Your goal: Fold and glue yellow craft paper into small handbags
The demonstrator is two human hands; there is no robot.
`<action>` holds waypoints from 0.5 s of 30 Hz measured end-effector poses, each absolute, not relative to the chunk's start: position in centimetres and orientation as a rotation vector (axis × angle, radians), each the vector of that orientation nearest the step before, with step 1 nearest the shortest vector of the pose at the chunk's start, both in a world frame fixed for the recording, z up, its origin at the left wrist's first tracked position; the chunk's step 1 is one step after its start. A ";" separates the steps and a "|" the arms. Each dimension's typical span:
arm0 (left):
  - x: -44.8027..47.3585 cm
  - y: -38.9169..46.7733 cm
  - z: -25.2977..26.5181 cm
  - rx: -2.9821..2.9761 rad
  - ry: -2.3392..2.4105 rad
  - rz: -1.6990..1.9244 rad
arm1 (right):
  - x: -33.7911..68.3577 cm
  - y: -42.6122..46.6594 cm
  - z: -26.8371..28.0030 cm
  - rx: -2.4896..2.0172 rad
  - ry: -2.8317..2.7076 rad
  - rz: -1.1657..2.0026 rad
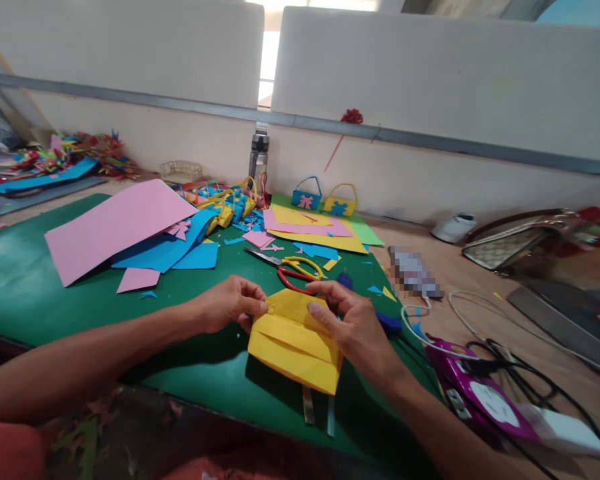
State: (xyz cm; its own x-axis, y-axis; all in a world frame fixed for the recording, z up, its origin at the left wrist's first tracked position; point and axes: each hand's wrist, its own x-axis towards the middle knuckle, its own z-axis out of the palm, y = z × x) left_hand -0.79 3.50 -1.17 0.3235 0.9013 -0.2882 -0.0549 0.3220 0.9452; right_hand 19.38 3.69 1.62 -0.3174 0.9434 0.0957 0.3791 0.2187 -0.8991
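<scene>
A folded piece of yellow paper [297, 343], creased into flaps and panels, is held up between my two hands above the green mat [190, 367]. My left hand [233, 307] pinches its upper left corner between thumb and fingers. On the other side, my right hand [347, 317] grips the upper right edge, thumb on the near face. Scissors [300, 267] with red and yellow handles lie just beyond the paper, blades apart. A blue tool [387, 323] is partly hidden behind my right hand. Two narrow shiny strips [308, 407] show below the paper's lower edge.
Pink sheets [125, 230] and blue sheets [195, 257] lie at left. Small paper bags, one blue [307, 195] and one yellow [341, 201], stand behind stacked paper [310, 230]. At right are a phone [414, 272], a purple power strip [473, 387] with cables and a handbag [520, 240].
</scene>
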 end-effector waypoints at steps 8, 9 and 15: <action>-0.7 3.5 -1.3 0.986 1.054 0.832 | 19.2 3.5 1.8 -1.244 -1.826 1.073; -0.7 3.5 -1.3 0.975 1.058 0.837 | 19.2 3.5 1.8 -1.243 -1.834 1.067; -0.4 3.3 -1.3 0.966 1.087 0.846 | 19.3 3.5 1.3 -1.238 -1.852 1.050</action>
State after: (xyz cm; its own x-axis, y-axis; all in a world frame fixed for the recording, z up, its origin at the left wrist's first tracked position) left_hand -0.41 3.31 -1.35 0.2551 0.9121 -0.3209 -0.0875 0.3523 0.9318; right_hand 19.30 3.50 1.32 -0.3290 0.9399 0.0913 0.4043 0.2276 -0.8858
